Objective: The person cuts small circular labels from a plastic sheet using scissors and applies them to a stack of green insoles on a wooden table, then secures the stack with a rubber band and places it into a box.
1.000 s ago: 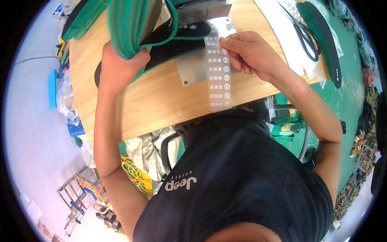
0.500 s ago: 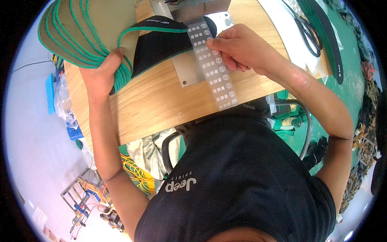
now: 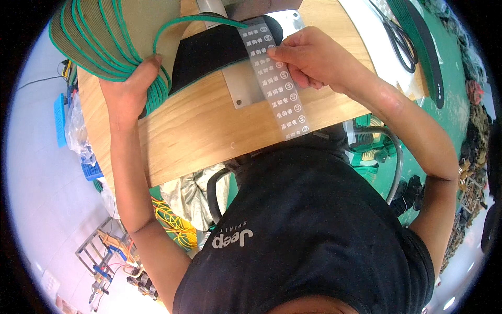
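My left hand (image 3: 129,90) grips a fanned stack of insoles (image 3: 97,39), tan and ribbed with green edges. One insole of the stack bends away to the right, its green edge arching up and reaching the top of a printed strip. A black insole (image 3: 209,60) lies beneath that arch, partly over a metal plate (image 3: 241,90). Between thumb and fingers, my right hand (image 3: 314,58) pinches the translucent strip (image 3: 285,99), which bears rows of white print. The strip crosses the black insole's right part and hangs toward the table's near edge.
The wooden table (image 3: 198,141) has a metal device (image 3: 261,6) at its far side. A black cable (image 3: 395,39) lies on a white surface at the right, beside a dark green-edged insole (image 3: 426,57). Yellow cord (image 3: 178,230) and a chair frame (image 3: 400,157) are below.
The bent insole's green edge has risen into a higher arch, and the pale mark on its dark face is no longer visible. The strip and right hand have shifted slightly up and left.
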A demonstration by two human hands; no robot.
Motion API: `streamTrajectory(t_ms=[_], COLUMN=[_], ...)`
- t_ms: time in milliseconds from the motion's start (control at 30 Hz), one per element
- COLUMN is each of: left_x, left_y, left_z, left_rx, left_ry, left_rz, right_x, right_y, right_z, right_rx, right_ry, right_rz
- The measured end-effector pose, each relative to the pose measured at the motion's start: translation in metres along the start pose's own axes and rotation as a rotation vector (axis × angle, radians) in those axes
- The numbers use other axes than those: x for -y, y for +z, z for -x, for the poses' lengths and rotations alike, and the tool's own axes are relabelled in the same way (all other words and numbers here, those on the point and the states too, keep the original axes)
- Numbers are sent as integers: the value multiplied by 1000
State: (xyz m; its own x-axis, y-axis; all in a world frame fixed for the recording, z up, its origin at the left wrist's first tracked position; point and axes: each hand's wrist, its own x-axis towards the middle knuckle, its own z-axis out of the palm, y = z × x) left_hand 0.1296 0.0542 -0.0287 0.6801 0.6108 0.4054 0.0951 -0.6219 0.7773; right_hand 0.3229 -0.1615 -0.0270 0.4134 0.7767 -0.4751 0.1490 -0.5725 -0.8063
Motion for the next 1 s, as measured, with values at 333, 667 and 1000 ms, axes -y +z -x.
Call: streamTrajectory(t_ms=[333, 667, 1000], left_x=[-2, 2, -26], left_y=[0, 1, 21], left_z=[0, 2, 4], left_rx=[10, 9, 299], left_ry=[-4, 3, -45], left_rz=[-39, -152, -289], right_x=[2, 0, -1], right_y=[1, 0, 2], right_z=[1, 0, 7], right_rx=[6, 12, -18], right_ry=[25, 54, 24], right_rz=[-25, -59, -54])
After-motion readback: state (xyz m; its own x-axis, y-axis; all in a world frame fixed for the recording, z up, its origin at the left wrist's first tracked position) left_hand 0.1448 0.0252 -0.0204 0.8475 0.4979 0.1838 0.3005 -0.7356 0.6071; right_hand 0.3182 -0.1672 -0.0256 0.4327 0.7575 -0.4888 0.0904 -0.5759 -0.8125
